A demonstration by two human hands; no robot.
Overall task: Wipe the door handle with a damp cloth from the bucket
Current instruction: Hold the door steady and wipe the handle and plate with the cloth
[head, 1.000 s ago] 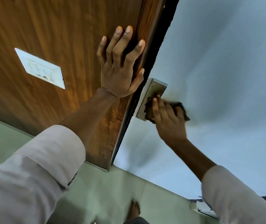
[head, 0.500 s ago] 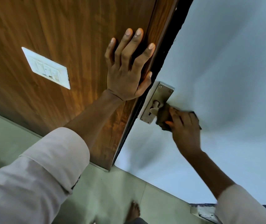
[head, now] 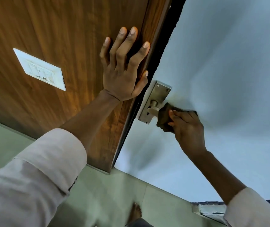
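Cloth (head: 163, 118) slid off plate | right hand (head: 188, 128) grips it, at handle (head: 153, 109)

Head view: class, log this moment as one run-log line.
left hand flat on wood panel | right hand holds cloth on door handle | step: wiping

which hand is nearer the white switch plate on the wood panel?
Left. The left hand lies flat on the brown wood panel just beside the white rectangular switch plate; the right hand is across the gap, holding a dark cloth by the metal door handle.
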